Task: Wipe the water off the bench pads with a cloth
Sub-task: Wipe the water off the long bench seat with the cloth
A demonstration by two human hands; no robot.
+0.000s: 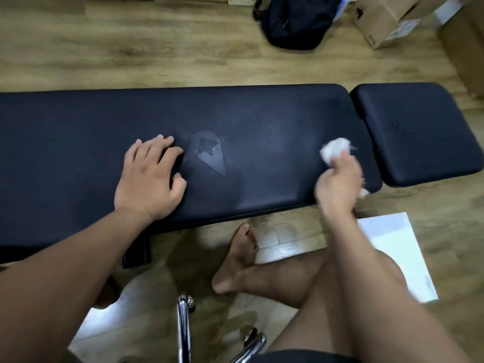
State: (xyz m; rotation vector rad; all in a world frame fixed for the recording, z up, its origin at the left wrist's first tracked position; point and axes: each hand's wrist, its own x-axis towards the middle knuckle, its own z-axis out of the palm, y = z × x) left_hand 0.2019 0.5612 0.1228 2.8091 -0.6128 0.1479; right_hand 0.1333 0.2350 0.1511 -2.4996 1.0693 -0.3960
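Observation:
A long black bench pad (pixel 262 119) runs across the view, with an embossed star logo (pixel 209 153) near its middle. A shorter black seat pad (pixel 419 127) lies to its right, a narrow gap between them. My left hand (pixel 150 179) rests palm down on the long pad, just left of the logo, fingers loosely spread. My right hand (pixel 337 184) grips a crumpled white cloth (pixel 335 150) and holds it against the right end of the long pad. A faint damp sheen shows on the pad left of the cloth.
A black backpack (pixel 296 22) and a cardboard box (pixel 390 19) sit on the wooden floor beyond the bench. A white sheet (pixel 398 252) lies on the floor at the right. My bare leg and foot (pixel 238 260) and chrome chair legs (pixel 184 326) are below the bench.

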